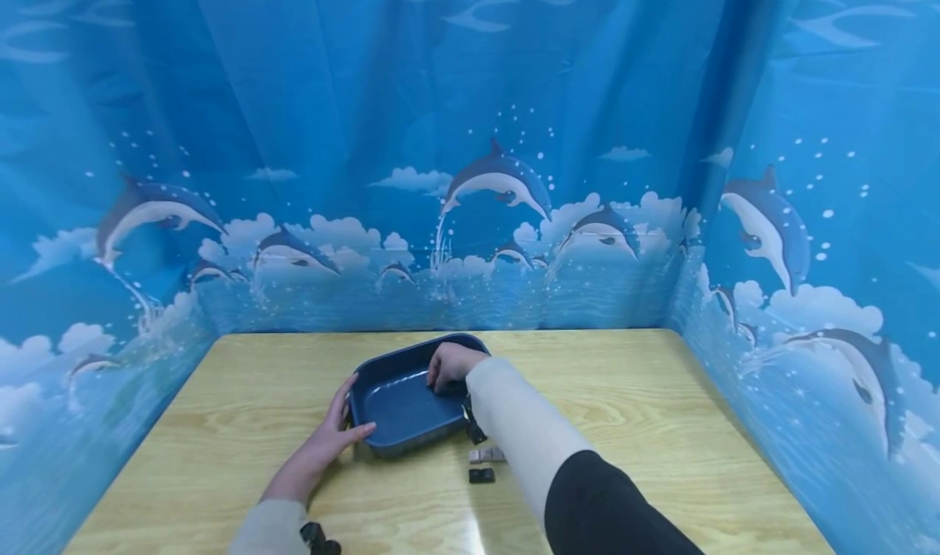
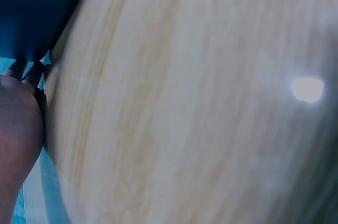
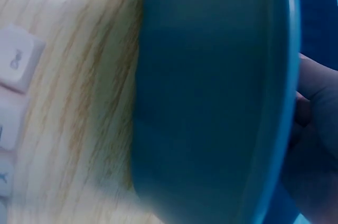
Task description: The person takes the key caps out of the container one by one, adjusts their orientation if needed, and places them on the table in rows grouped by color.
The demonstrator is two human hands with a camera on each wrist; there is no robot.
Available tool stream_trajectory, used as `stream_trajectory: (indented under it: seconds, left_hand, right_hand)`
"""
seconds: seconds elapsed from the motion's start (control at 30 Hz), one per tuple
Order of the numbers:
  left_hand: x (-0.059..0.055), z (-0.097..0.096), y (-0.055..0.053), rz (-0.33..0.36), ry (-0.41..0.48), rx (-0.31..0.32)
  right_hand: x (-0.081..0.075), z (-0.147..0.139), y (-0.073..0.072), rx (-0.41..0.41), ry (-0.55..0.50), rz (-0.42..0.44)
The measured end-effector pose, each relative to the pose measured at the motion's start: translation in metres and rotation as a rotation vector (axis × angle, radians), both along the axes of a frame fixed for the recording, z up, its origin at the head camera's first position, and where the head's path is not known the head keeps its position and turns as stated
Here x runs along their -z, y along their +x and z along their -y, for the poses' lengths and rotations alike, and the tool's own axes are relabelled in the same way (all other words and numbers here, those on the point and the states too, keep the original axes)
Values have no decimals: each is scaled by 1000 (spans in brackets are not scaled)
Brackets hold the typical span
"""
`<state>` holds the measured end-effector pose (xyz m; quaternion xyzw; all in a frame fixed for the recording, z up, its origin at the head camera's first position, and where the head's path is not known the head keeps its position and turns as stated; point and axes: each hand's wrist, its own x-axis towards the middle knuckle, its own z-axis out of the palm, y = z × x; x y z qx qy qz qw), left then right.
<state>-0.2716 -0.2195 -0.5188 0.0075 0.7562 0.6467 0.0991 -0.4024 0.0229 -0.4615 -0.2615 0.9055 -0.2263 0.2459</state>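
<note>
A dark blue rectangular basin (image 1: pixel 411 408) stands at a slant on the table. My left hand (image 1: pixel 336 429) grips its left end, thumb at the near rim and fingers along the outer side. Over the rim and down inside the basin reaches my right hand (image 1: pixel 450 364), fingers bent toward the floor of it near the right end. Whether those fingertips pinch anything is hidden. In the right wrist view the basin's outer wall (image 3: pixel 211 97) blocks most of the right hand (image 3: pixel 319 129). White keycaps (image 3: pixel 16 57) with printed letters lie beside the basin.
Just in front of the basin, by the right forearm, are a light row of keycaps (image 1: pixel 485 455) and a small black piece (image 1: pixel 481 475). The wood-grain table (image 1: pixel 661 441) is bordered by a blue dolphin curtain (image 1: pixel 352 130) at the back and sides.
</note>
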Motion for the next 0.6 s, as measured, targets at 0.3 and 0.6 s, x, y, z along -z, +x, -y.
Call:
stream_trajectory:
  seconds: [0.3, 0.6]
  left_hand:
    - [-2, 1, 0, 7, -29, 18]
    - [-1, 2, 1, 7, -14, 25]
  right_hand:
    - [-6, -12, -2, 36, -87, -10]
    - [-15, -24, 3, 35, -188, 5]
